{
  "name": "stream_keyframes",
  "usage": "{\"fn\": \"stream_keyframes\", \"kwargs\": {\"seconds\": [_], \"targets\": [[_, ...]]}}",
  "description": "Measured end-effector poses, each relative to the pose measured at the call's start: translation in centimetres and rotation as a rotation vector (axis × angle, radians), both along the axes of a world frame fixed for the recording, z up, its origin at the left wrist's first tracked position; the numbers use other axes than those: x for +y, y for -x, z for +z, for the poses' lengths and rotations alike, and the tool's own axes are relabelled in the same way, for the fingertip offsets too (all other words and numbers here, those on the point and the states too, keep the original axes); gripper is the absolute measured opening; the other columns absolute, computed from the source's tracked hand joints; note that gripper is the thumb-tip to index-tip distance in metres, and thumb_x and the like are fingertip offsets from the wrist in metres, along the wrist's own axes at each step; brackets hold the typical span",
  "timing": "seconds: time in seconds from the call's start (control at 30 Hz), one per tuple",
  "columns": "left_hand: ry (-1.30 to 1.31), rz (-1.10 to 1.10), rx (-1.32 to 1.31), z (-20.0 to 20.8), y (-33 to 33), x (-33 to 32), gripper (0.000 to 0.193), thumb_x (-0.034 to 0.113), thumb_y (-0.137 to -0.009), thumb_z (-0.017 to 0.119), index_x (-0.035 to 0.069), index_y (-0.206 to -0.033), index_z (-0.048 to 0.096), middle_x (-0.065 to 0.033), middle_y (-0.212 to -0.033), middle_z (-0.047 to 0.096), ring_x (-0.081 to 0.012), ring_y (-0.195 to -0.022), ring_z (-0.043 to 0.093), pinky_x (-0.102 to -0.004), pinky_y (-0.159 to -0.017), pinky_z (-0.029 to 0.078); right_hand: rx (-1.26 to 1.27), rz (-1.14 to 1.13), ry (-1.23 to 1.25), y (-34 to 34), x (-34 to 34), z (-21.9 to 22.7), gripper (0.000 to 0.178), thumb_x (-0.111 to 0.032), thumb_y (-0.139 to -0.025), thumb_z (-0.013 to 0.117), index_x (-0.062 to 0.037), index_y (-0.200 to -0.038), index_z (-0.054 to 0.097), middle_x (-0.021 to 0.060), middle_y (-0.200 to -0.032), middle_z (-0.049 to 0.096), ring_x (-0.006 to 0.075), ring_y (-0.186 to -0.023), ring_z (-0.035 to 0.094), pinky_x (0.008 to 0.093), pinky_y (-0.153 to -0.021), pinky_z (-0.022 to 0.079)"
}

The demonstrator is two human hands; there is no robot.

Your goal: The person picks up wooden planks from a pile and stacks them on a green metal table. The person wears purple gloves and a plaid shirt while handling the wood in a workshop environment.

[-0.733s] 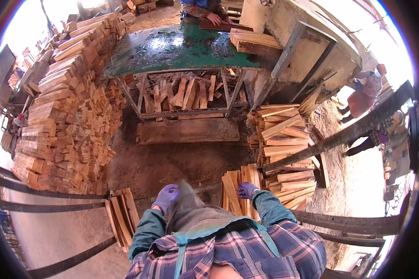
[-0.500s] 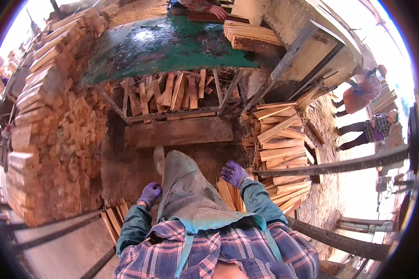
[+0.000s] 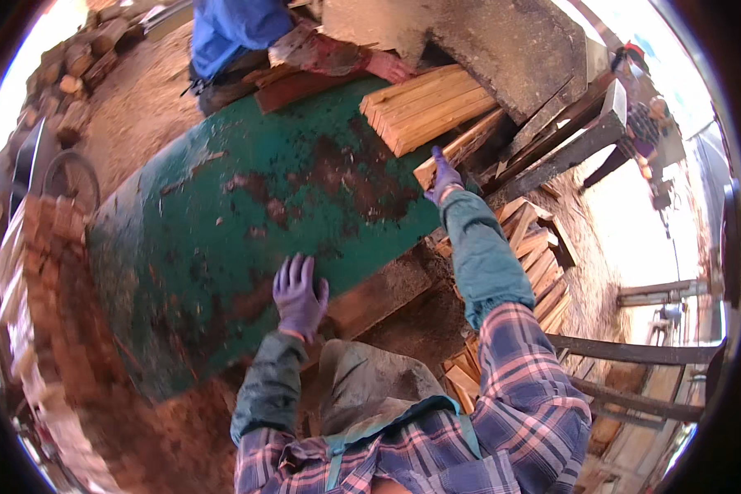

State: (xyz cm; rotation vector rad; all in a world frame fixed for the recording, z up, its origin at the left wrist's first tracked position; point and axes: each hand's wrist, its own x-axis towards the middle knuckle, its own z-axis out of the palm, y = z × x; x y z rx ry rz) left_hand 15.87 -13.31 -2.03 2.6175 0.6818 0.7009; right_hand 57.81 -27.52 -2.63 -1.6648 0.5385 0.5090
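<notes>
My left hand [image 3: 298, 293], in a purple glove, rests flat with fingers spread on the near edge of a green, rust-stained metal table [image 3: 222, 222]. My right hand [image 3: 444, 178], also gloved, reaches far forward and touches the end of a wooden slat [image 3: 461, 148] lying below a stack of cut slats [image 3: 424, 107] at the table's far right. Whether the fingers close round the slat I cannot tell. Across the table a person in a blue top [image 3: 239, 29] has a hand [image 3: 387, 66] on a dark board [image 3: 305, 86].
A concrete block [image 3: 486, 41] stands behind the slat stack. Stacked wood pieces [image 3: 539, 255] lie at the right under the table's edge, and piled split wood [image 3: 33, 247] runs down the left. Sawdust covers the ground. Other people [image 3: 642, 132] stand at the far right.
My view has moved forward and up over the green table. Both hands have come up from beside my knees; the left is now on the table's edge, the right at the slats.
</notes>
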Motion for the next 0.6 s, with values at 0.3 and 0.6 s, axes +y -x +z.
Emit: {"fn": "stream_keyframes", "kwargs": {"seconds": [0.3,0.6], "targets": [[0.096,-0.043,0.033,-2.0,0.2,1.0,0.038,0.025,-0.085,0.07,0.011,-0.12,0.066,-0.0135,-0.135,0.062,-0.0379,-0.13,0.054,-0.0529,-0.11,0.041,0.005,-0.068,0.548,2.3,2.0,1.5,0.058,-0.032,-0.081,0.079,-0.0006,-0.124,0.056,0.0193,-0.122,0.066,0.0334,-0.105,0.068,0.0461,-0.085,0.06],[1.608,-0.573,0.304,2.8,-14.3,-0.7,0.071,0.039,-0.095,0.073,-0.004,-0.145,0.046,-0.0152,-0.139,0.058,-0.0217,-0.129,0.054,-0.0365,-0.108,0.043,0.523,0.0,-0.838,29.6,-8.6,0.4,0.034,-0.031,-0.102,0.061,-0.0105,-0.129,0.065,0.0103,-0.119,0.07,0.0243,-0.099,0.071,0.0401,-0.085,0.06]]}}
